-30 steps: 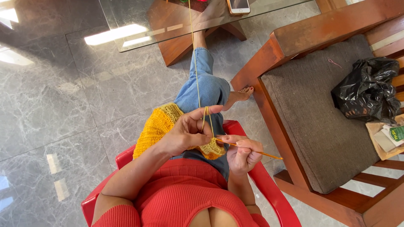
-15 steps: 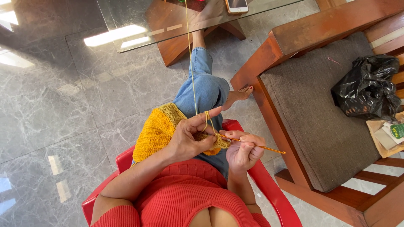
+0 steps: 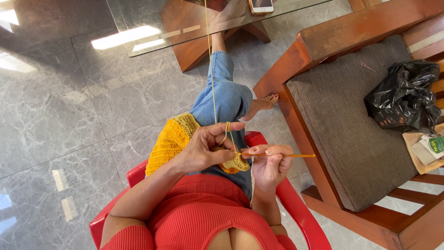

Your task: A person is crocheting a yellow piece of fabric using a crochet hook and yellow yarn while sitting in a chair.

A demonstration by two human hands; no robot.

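A yellow crocheted piece is draped over the lap, just near of the bent knee in blue jeans; its working edge is pinched by the left hand, whose thumb and fingers are closed on the fabric while the forefinger is stretched out to the right; a strand of yellow yarn is looped over that forefinger and runs straight away toward the far glass desk; an orange crochet hook is gripped by the right hand, the fingers curled shut around its shaft, its tip touching the edge of the piece beside the left thumb and its tail pointing right; a red plastic chair is seen beneath the seated person; a wooden armchair with a grey cushion stands just to the right, and a black plastic bag lies on its far right part; a phone rests on the desk.
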